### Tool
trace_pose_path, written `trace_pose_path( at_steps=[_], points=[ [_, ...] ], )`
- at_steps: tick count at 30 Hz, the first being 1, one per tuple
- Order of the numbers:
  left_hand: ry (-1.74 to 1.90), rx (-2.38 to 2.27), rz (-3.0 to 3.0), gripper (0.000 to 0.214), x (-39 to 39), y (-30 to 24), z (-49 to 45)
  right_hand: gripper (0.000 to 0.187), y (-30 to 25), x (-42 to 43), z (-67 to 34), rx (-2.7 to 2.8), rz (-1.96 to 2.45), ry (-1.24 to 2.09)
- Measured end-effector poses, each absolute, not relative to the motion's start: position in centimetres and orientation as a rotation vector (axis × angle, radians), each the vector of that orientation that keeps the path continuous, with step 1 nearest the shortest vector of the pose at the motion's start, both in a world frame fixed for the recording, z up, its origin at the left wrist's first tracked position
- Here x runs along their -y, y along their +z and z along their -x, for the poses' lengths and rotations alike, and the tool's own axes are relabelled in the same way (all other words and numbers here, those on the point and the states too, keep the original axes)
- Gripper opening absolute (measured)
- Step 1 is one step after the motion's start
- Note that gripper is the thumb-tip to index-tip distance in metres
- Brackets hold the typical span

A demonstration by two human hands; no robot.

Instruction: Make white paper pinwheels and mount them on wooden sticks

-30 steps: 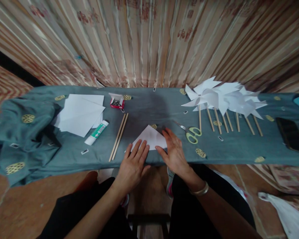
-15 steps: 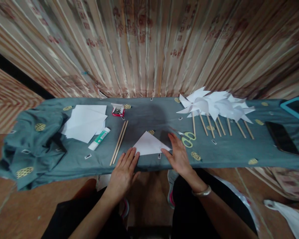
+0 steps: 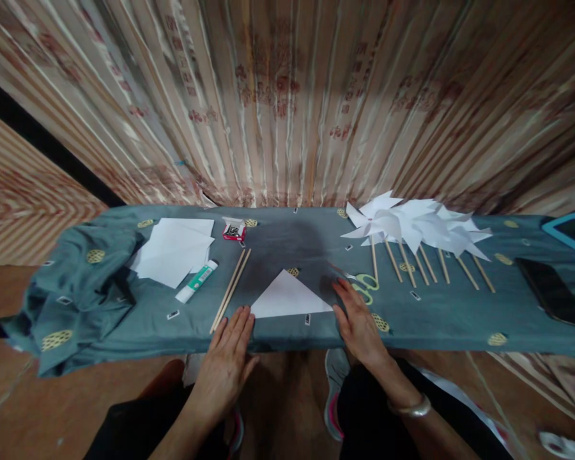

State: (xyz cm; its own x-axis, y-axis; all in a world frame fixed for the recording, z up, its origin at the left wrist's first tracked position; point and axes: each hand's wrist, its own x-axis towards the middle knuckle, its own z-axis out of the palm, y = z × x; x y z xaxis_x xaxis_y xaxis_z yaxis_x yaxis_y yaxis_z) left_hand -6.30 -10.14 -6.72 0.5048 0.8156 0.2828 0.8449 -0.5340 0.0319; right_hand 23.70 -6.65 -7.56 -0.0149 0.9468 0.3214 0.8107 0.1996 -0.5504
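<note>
A white sheet of paper (image 3: 288, 297), folded into a triangle, lies on the cloth with its peak pointing away from me. Flat at its left corner is my left hand (image 3: 230, 345), fingers stretched out, holding nothing. My right hand (image 3: 357, 319) rests by the right corner with its fingers apart, also free of any object. Beyond the right fingers lie scissors (image 3: 371, 281) with light green handles. Two wooden sticks (image 3: 230, 291) lie side by side just past my left fingertips.
Left of the sticks are a glue stick (image 3: 196, 282) and a stack of white paper (image 3: 172, 249). A small red box of metal pins (image 3: 234, 230) stands behind. Several paper pinwheels (image 3: 414, 223) on sticks lie right, near a black phone (image 3: 553, 291) and a blue-framed device (image 3: 572, 231).
Both hands have slid outward along the folded paper's lower edge, the left hand leftward and the right hand rightward. The view has tilted up slightly, so the table sits lower.
</note>
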Motion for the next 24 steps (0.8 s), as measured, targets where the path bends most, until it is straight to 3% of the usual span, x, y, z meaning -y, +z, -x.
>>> trace_pose_path(
  at_steps=[10, 17, 24],
  points=[
    [-0.396, 1.509, 2.661, 0.064, 10.4, -6.1, 5.9, 0.045, -5.6, 6.4, -22.2, 1.94, 1.643, 0.371],
    [-0.454, 1.533, 2.684, 0.059, 10.3, -6.0, 5.9, 0.028, -5.2, 6.0, -21.0, 1.867, 1.63, 0.497],
    [-0.779, 1.715, 2.691, 0.061, 9.7, -6.1, 5.4, 0.007, -5.0, 5.5, -20.7, 1.614, 1.565, 0.695]
  ],
)
